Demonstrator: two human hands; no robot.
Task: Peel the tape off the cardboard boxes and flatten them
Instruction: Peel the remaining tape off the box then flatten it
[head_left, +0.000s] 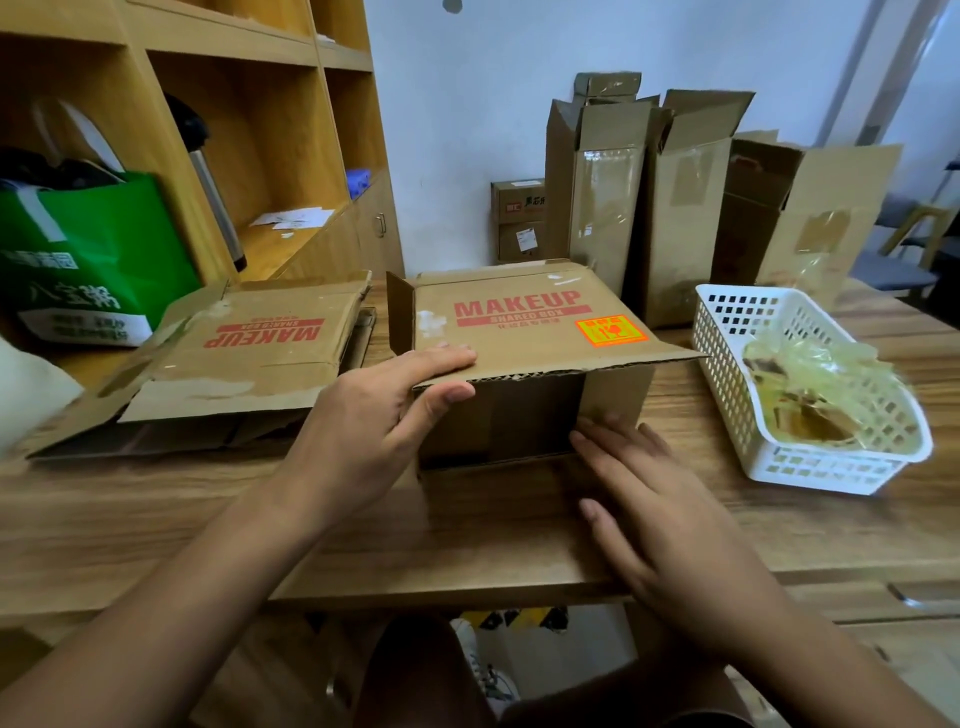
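A brown MAKEUP cardboard box (524, 322) lies on its side at the middle of the wooden table (156, 519), its open end facing me. My left hand (384, 421) pinches the near edge of the box's upper panel, fingers on top and thumb beneath. My right hand (660, 514) lies flat with straight fingers on the lower flap (493, 525) spread out on the table. To the left a flattened MAKEUP box (244, 358) rests on other flat cardboard.
A white perforated basket (810, 457) holding crumpled peeled tape sits at the right. Several tall opened boxes (675, 208) stand against the back wall, with small boxes (519, 218) beside them. A wooden shelf unit and a green bag (88, 260) stand at the left.
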